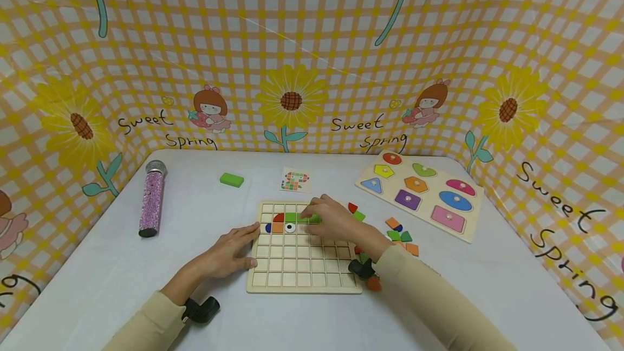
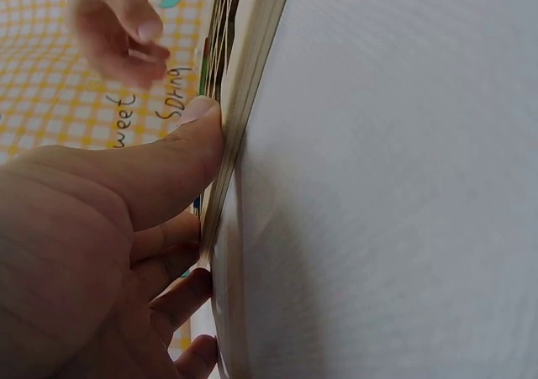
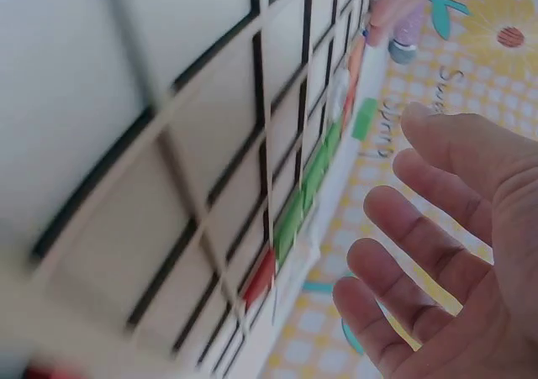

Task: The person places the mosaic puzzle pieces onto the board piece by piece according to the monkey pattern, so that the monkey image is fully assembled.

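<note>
A wooden grid board (image 1: 302, 267) lies flat on the table. Along its upper rows sit a red piece (image 1: 279, 218), several green pieces (image 1: 291, 217), a blue piece (image 1: 268, 228), an orange piece (image 1: 277, 227) and a white eye piece (image 1: 290, 227). My left hand (image 1: 226, 253) touches the board's left edge, with thumb and fingertips against its side in the left wrist view. Over the upper rows hovers my right hand (image 1: 336, 221), covering part of the grid. The right wrist view shows its fingers (image 3: 420, 228) loosely bent and apart, nothing between them.
Loose coloured pieces (image 1: 407, 236) lie right of the board, some behind the right arm. A pattern card (image 1: 295, 180) and a green block (image 1: 231, 180) are beyond it. A shape puzzle (image 1: 424, 194) lies back right; a glittery pink microphone (image 1: 152, 199) is at left.
</note>
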A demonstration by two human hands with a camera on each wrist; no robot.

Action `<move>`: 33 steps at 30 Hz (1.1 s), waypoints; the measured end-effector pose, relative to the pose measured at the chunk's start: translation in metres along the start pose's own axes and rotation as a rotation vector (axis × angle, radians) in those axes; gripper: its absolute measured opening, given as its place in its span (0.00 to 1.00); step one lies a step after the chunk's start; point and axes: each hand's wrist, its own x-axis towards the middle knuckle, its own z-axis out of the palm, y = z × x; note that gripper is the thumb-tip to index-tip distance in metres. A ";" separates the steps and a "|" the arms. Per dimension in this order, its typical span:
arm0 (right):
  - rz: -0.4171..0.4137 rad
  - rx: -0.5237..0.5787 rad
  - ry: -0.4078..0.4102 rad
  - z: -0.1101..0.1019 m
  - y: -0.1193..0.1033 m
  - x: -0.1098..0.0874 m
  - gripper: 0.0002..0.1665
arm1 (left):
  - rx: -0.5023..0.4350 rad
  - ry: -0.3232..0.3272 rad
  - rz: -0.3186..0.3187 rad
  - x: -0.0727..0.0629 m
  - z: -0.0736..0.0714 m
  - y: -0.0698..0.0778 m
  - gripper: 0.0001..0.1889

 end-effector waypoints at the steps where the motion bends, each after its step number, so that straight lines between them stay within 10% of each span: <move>1: 0.011 0.006 0.008 -0.003 0.002 -0.005 0.16 | 0.001 -0.001 0.001 0.000 0.000 0.000 0.38; 19: 0.251 -0.018 0.126 -0.027 0.069 -0.108 0.15 | 0.013 -0.006 0.002 0.001 0.001 -0.001 0.38; 33: 0.295 -0.025 0.099 -0.022 0.096 -0.135 0.18 | 0.017 -0.004 0.004 0.000 -0.001 0.001 0.38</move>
